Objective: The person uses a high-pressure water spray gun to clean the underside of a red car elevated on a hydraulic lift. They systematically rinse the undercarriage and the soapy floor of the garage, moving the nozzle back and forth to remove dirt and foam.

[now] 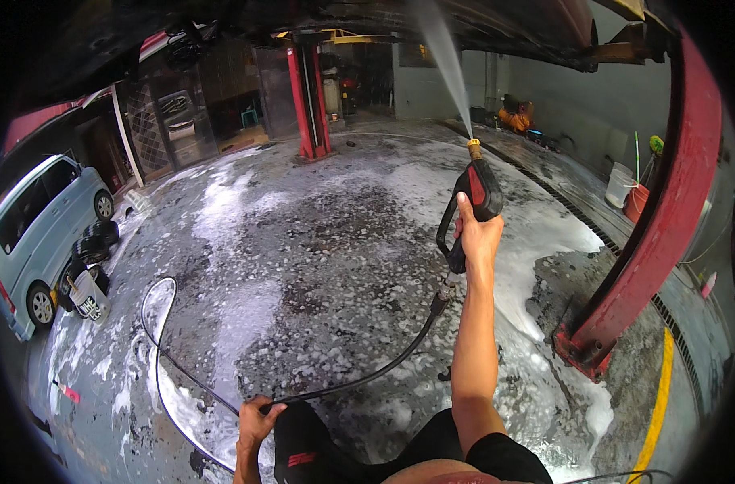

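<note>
My right hand (pixel 479 230) is closed round the grip of a black and red pressure washer gun (pixel 482 189), held out ahead with its brass-coloured nozzle (pixel 474 147) pointing up. A white fan of water (pixel 444 60) shoots from it toward the dark underside of a raised vehicle (pixel 513 24). From the gun's lower end a black hose (pixel 384 385) curves down to my left hand (pixel 257 421), whose fingers are wrapped round it near my left thigh. Beyond that hand the hose loops out over the foamy floor on the left.
White foam (pixel 230 202) lies in patches over the wet floor. A red lift post (pixel 650 218) stands at right, another red post (pixel 307 101) farther back. A pale blue van (pixel 37 234), tyres (pixel 93 246) and a white bucket (pixel 89 298) are at left. A drain grate (pixel 581 211) runs along the right.
</note>
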Available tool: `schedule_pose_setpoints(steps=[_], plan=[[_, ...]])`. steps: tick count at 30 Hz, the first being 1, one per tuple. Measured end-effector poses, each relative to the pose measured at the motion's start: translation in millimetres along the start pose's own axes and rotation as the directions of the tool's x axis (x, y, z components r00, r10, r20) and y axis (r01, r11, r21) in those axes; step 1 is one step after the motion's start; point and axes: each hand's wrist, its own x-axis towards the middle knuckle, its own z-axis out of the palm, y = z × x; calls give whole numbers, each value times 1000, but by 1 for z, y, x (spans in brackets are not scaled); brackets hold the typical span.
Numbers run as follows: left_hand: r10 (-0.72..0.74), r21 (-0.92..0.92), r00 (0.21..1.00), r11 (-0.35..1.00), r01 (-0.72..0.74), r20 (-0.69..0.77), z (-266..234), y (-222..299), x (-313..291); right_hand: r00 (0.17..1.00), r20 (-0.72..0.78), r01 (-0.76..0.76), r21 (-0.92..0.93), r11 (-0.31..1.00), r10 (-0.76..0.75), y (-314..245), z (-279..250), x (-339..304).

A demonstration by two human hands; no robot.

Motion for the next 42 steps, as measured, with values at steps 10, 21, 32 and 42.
schedule_pose_setpoints(steps=[10, 21, 32, 42], plan=[[21, 3, 1000, 1000, -21, 1, 1, 3, -3, 998, -64, 33, 56, 998, -29, 2, -15, 8], [7, -77, 1000, 997, -8, -14, 10, -28, -1, 976, -55, 205, -108, 973, -212, -23, -11, -13], [84, -112, 995, 990, -89, -48, 6, -29, -6, 986, 61, 160, -100, 982, -154, -59, -3, -45], [84, -122, 995, 988, -90, -52, 1, -4, 0, 989, -117, 98, 13, 995, -96, -57, -34, -18]])
